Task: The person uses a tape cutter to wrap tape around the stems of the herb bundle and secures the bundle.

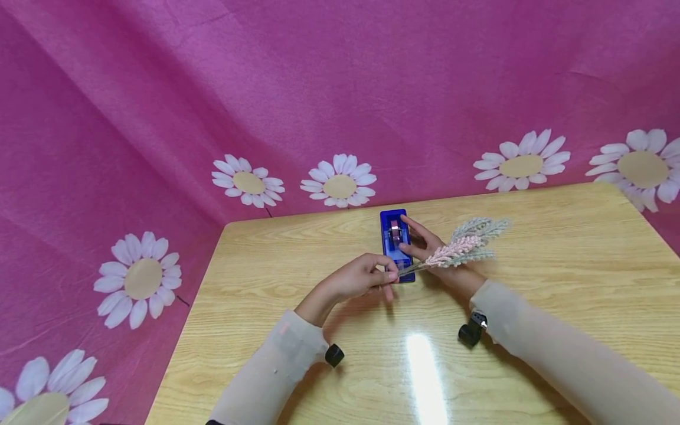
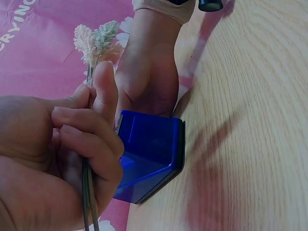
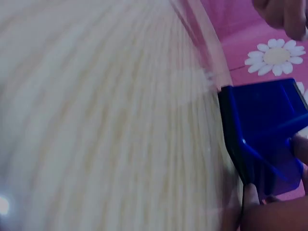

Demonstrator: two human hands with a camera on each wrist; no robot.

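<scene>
A blue tape dispenser (image 1: 386, 236) with a roll of tape (image 1: 395, 231) stands on the wooden table (image 1: 292, 248). My right hand (image 1: 427, 241) grips it from the right, the fingers spread along its side. In the left wrist view, my left hand (image 2: 91, 139) curls its fingers round the thin stems (image 2: 87, 192) of a small bunch of pink and pale green dried-looking flowers (image 2: 96, 41). Seen from the head, the flower heads (image 1: 462, 245) point right, above the right wrist. The stems cross over the dispenser's near end.
A pink cloth (image 1: 398, 100) printed with white daisies (image 1: 339, 186) hangs behind the table and along its left side. A bright light reflection (image 1: 425, 372) lies on the near tabletop. Small black cameras (image 1: 334, 355) are worn on both wrists.
</scene>
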